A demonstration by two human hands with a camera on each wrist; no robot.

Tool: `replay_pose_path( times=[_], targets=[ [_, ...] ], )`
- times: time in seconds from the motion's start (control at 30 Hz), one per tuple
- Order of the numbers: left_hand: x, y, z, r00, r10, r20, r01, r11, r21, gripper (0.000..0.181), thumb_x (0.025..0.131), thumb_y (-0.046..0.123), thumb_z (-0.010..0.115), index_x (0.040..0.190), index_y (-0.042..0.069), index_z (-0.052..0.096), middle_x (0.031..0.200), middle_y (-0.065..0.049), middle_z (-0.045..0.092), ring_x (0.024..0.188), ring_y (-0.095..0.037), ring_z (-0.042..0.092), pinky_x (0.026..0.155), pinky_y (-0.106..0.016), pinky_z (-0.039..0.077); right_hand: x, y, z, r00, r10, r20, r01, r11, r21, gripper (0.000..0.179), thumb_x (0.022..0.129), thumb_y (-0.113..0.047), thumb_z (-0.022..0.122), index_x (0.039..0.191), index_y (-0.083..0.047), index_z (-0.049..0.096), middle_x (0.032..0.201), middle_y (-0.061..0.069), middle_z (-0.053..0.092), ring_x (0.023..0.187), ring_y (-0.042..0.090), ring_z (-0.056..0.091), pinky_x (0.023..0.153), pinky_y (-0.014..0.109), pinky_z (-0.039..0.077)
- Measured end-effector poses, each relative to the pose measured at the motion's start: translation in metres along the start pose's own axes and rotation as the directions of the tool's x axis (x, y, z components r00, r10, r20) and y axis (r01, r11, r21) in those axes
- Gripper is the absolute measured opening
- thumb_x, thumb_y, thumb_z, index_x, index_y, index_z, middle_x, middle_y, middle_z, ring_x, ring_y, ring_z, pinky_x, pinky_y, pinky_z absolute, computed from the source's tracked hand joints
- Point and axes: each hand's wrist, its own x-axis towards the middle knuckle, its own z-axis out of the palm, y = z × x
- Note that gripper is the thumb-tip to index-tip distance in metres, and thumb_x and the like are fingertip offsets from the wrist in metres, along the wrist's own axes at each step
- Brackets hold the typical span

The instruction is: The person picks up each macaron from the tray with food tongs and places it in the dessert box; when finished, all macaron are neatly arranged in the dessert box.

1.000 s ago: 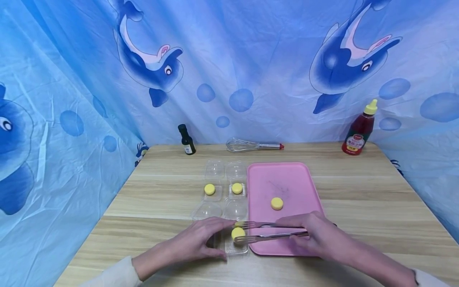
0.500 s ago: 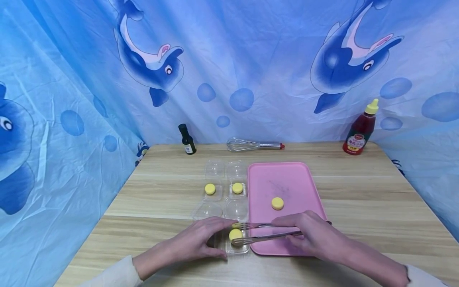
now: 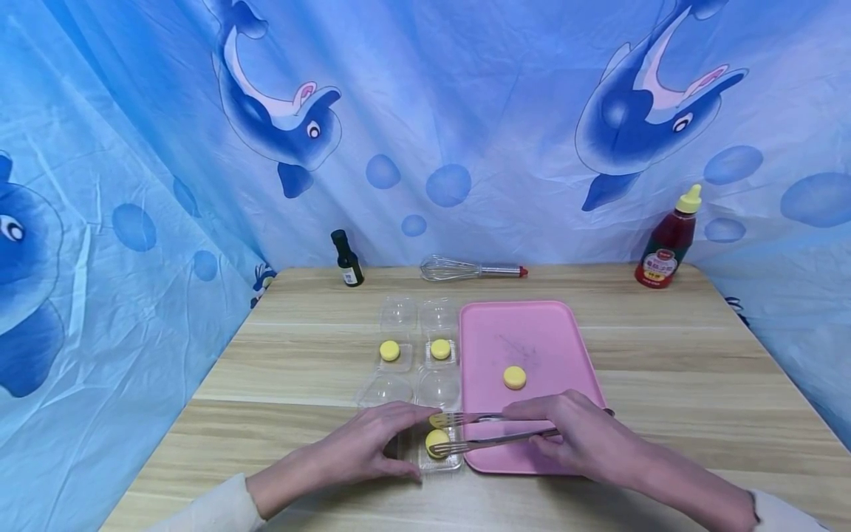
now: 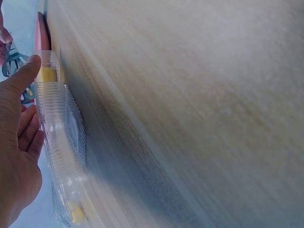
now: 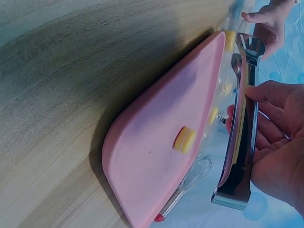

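Over the last second the yellow macaron has shifted slightly nearer to you inside the near-right clear box, and your tongs' tips have spread a little; that suggests you are letting it settle there, with the tongs still to be drawn clear. Your right hand grips those shiny metal tongs, slotted at the ends; your left hand lies beside the boxes, thumb and fingers apart, clasping nothing. The box is thin, ribbed, see-through plastic; another macaron, round and layered, sits on the smooth, round-cornered pink tray.
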Motion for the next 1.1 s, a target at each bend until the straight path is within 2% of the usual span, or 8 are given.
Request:
replay_pose_path(
  times=[0.13, 0.3, 0.53, 0.63, 0.7, 0.8, 0.93, 1.1],
  targets=[
    [0.000, 0.000, 0.000, 1.000, -0.005, 0.006, 0.005, 1.000, 0.002, 0.082, 0.089, 0.047, 0.085, 0.158, 0.017, 0.051, 0.152, 0.006, 0.060, 0.137, -0.018, 0.057, 0.114, -0.045, 0.050, -0.002, 0.000, -0.002, 1.000, 0.007, 0.004, -0.007, 1.000, 0.030, 0.046, 0.084, 0.009, 0.079, 0.126, -0.012, 0.079, 0.124, -0.002, 0.077, 0.110, 0.009, 0.070, 0.068, 0.020, 0.058],
    [0.000, 0.000, -0.001, 1.000, 0.008, 0.005, -0.008, 1.000, 0.018, 0.082, 0.088, 0.047, 0.085, 0.157, 0.015, 0.052, 0.152, 0.004, 0.060, 0.137, -0.018, 0.058, 0.114, -0.044, 0.050, -0.004, 0.000, -0.006, 1.000, 0.027, -0.009, -0.027, 0.998, 0.054, 0.046, 0.084, 0.010, 0.077, 0.126, -0.011, 0.079, 0.124, 0.000, 0.077, 0.107, 0.011, 0.070, 0.065, 0.020, 0.057],
    [0.001, 0.000, -0.003, 1.000, 0.015, 0.025, -0.014, 1.000, -0.003, 0.081, 0.090, 0.045, 0.084, 0.159, 0.017, 0.050, 0.154, 0.006, 0.058, 0.139, -0.017, 0.056, 0.116, -0.044, 0.049, -0.010, 0.005, -0.017, 0.998, 0.058, -0.019, -0.057, 0.998, 0.034, 0.052, 0.083, 0.008, 0.081, 0.130, -0.015, 0.077, 0.128, -0.003, 0.075, 0.105, 0.011, 0.069, 0.073, 0.023, 0.059],
    [0.002, -0.001, -0.004, 0.999, 0.031, 0.030, -0.031, 0.999, 0.009, 0.080, 0.092, 0.044, 0.083, 0.158, 0.015, 0.050, 0.153, 0.005, 0.058, 0.139, -0.017, 0.056, 0.116, -0.043, 0.049, -0.014, 0.008, -0.023, 0.998, 0.036, -0.052, -0.036, 0.999, 0.003, 0.054, 0.083, 0.009, 0.082, 0.131, -0.016, 0.077, 0.128, -0.003, 0.075, 0.103, 0.008, 0.068, 0.077, 0.026, 0.062],
    [0.002, -0.001, -0.004, 0.999, 0.039, 0.035, -0.039, 0.999, 0.016, 0.079, 0.093, 0.043, 0.083, 0.159, 0.014, 0.050, 0.153, 0.004, 0.058, 0.139, -0.017, 0.056, 0.116, -0.043, 0.048, -0.016, 0.010, -0.026, 0.997, 0.022, -0.071, -0.022, 1.000, -0.003, 0.057, 0.082, 0.011, 0.081, 0.132, -0.015, 0.076, 0.127, -0.002, 0.075, 0.098, 0.007, 0.067, 0.074, 0.026, 0.062],
    [0.002, -0.001, -0.005, 0.998, 0.041, 0.045, -0.042, 0.999, 0.019, 0.079, 0.094, 0.042, 0.082, 0.159, 0.014, 0.049, 0.154, 0.004, 0.058, 0.140, -0.017, 0.055, 0.117, -0.043, 0.047, -0.019, 0.015, -0.031, 0.996, 0.011, -0.089, -0.012, 1.000, -0.002, 0.061, 0.081, 0.013, 0.081, 0.134, -0.015, 0.075, 0.130, -0.001, 0.075, 0.104, 0.006, 0.068, 0.079, 0.030, 0.065],
    [0.001, -0.001, -0.006, 0.998, 0.044, 0.050, -0.045, 0.999, 0.023, 0.081, 0.094, 0.043, 0.082, 0.161, 0.014, 0.047, 0.156, 0.003, 0.056, 0.142, -0.018, 0.053, 0.119, -0.044, 0.045, -0.021, 0.021, -0.038, 0.994, 0.057, -0.090, -0.055, 0.998, 0.024, 0.063, 0.082, 0.013, 0.081, 0.137, -0.016, 0.073, 0.131, 0.002, 0.074, 0.109, 0.010, 0.069, 0.082, 0.031, 0.065],
    [-0.001, -0.003, -0.013, 0.999, 0.050, 0.010, -0.050, 0.998, 0.033, 0.087, 0.089, 0.046, 0.086, 0.161, 0.015, 0.047, 0.159, 0.003, 0.053, 0.143, -0.019, 0.052, 0.119, -0.045, 0.045, -0.024, 0.032, -0.046, 0.987, 0.126, -0.100, -0.128, 0.992, -0.008, 0.058, 0.084, 0.008, 0.083, 0.137, -0.013, 0.073, 0.121, 0.004, 0.077, 0.091, 0.005, 0.066, 0.071, 0.024, 0.061]
  ],
)
